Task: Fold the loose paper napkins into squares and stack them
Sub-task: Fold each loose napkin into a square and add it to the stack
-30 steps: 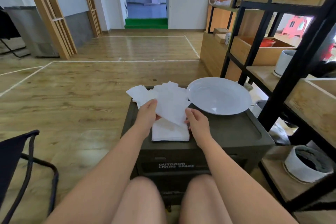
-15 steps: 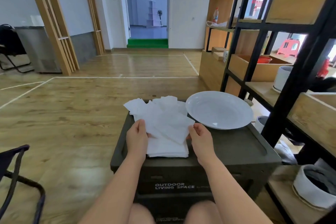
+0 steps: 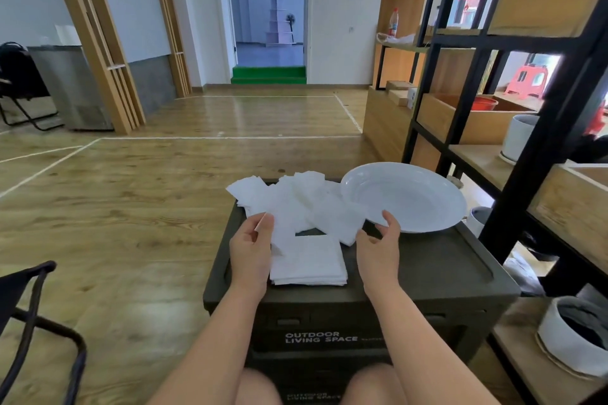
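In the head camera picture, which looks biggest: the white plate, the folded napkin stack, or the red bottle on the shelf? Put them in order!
Biggest to smallest, as they look:
1. Plate
2. Napkin stack
3. Bottle

The bottle stands far back on the shelf, so it looks tinier than it really is. The stack is nearest the camera yet still looks smaller than the plate.

- My right hand [image 3: 378, 248] lets go of the napkin [image 3: 332, 217] and lifts off, fingers loose.
- My left hand [image 3: 251, 248] now pinches that napkin's edge, raised above the stack [image 3: 309, 265].
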